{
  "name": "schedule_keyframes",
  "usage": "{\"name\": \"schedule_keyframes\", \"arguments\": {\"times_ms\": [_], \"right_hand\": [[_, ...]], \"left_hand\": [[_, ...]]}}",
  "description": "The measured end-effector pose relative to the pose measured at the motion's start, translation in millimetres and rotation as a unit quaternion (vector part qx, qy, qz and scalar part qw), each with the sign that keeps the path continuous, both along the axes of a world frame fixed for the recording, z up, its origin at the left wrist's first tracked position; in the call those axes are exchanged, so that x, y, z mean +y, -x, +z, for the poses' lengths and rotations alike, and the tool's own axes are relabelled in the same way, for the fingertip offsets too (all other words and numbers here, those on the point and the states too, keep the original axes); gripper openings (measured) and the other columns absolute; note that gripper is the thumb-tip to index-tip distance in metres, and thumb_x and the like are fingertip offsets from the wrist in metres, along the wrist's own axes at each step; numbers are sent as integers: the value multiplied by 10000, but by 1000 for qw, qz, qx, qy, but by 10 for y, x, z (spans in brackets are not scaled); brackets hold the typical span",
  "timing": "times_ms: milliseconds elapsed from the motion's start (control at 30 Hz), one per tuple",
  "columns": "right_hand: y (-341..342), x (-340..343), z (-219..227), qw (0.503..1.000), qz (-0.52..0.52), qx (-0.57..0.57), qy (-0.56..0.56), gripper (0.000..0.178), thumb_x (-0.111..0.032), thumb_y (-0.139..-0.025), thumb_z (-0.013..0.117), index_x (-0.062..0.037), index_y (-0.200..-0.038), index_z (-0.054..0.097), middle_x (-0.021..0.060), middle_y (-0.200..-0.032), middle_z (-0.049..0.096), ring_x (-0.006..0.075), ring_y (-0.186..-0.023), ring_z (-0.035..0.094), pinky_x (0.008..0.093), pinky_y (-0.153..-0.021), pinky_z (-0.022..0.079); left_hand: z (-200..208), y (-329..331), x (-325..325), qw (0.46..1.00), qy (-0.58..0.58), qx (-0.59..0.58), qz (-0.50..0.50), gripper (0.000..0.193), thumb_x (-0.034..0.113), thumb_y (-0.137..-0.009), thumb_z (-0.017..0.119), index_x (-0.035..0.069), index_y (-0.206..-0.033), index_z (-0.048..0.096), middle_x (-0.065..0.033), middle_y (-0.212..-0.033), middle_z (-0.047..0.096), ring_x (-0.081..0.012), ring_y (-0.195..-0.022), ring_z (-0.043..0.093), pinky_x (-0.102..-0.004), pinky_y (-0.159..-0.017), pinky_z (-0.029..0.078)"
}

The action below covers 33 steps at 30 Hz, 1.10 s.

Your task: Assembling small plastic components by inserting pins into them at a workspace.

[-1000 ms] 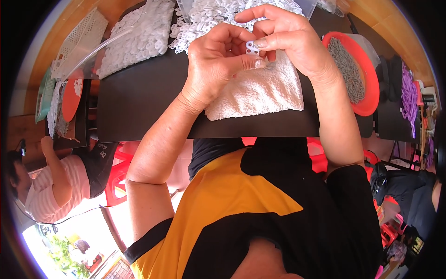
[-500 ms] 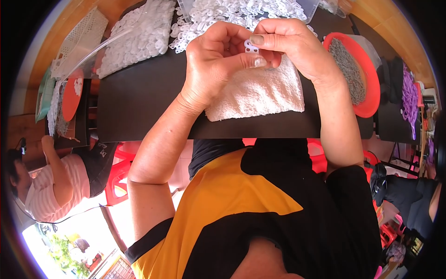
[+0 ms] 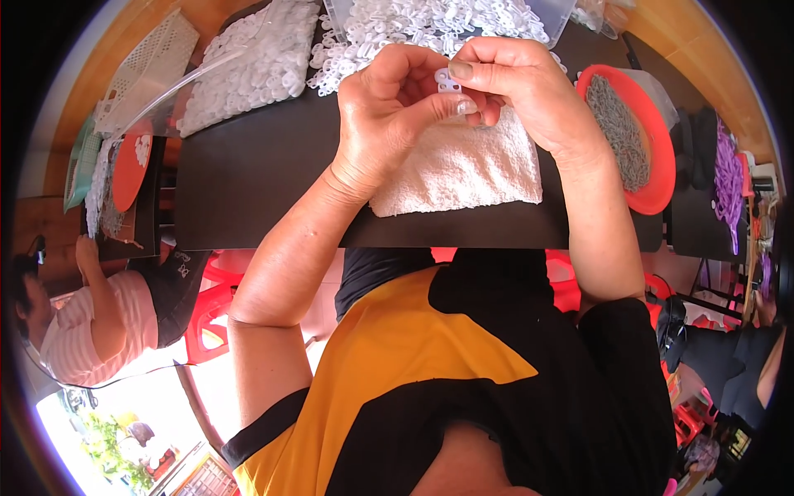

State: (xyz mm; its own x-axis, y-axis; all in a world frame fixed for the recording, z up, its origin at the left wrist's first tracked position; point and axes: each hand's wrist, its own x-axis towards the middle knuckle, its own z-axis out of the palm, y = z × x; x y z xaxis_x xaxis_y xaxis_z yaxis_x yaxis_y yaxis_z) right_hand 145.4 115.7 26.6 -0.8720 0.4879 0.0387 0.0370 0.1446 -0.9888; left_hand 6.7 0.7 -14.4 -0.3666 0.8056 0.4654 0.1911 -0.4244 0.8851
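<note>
A small white plastic piece with holes [image 3: 447,81] is held up between my two hands, above a folded cream towel [image 3: 463,169]. My left hand [image 3: 385,112] is closed on it, the thumb lying across its lower edge and the fingers curled behind. My right hand [image 3: 538,95] pinches at its upper right side, thumb and bent forefinger together. Whether anything else is between the right fingertips cannot be made out. Beyond the hands, many similar white plastic pieces [image 3: 447,21] fill a clear bin and spill onto the dark table [image 3: 256,190].
A clear bag of white pieces [image 3: 248,70] lies at the back left. On the right, a red basin [image 3: 662,157] holds grey metal-looking parts [image 3: 619,132]. Purple strips [image 3: 728,190] hang farther right. At the left, another person [image 3: 99,322] sits by a table.
Both hands stay in nearly the same place on the white piece. The piece has tilted a little and shows more of its holes. The view has shifted slightly.
</note>
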Motion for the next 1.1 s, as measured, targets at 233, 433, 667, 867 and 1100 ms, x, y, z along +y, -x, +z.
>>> {"name": "schedule_keyframes", "arguments": {"times_ms": [233,433,667,867,1100], "right_hand": [[-17,-64,56,999,6,-5,39,223,-226,-881,619,-23,-797,658,3,-642,590,77,-544,555,196,-498,400],[-22,-103,64,998,-9,9,60,215,-199,-863,632,-27,-734,635,2,-608,569,76,-510,534,199,-482,395],[-12,-120,50,994,-31,25,101,220,-173,-840,654,-29,-680,605,-15,-548,490,77,-475,483,208,-465,377],[-35,-127,102,996,-13,-1,92,209,-164,-837,652,-15,-695,612,-10,-547,481,74,-477,476,213,-464,371],[2,-195,97,994,-14,13,111,207,-154,-831,667,5,-708,617,1,-552,492,67,-468,457,215,-457,373]], "left_hand": [[20,15,-65,988,-39,140,54,291,55,-764,804,-7,-969,608,-50,-769,673,-81,-709,659,-213,-647,549],[7,27,-75,983,-37,170,67,322,54,-740,823,14,-986,619,-7,-785,646,-50,-696,593,-197,-626,501],[-2,49,-27,966,-80,227,90,341,104,-725,840,14,-967,617,6,-721,610,-29,-628,554,-179,-558,468],[23,49,-66,965,-75,234,93,335,133,-698,854,21,-912,621,-10,-703,600,-63,-590,557,-204,-529,471],[1,71,-73,967,-95,226,73,331,127,-697,852,25,-892,604,-30,-726,591,-101,-573,560,-239,-504,472]]}}
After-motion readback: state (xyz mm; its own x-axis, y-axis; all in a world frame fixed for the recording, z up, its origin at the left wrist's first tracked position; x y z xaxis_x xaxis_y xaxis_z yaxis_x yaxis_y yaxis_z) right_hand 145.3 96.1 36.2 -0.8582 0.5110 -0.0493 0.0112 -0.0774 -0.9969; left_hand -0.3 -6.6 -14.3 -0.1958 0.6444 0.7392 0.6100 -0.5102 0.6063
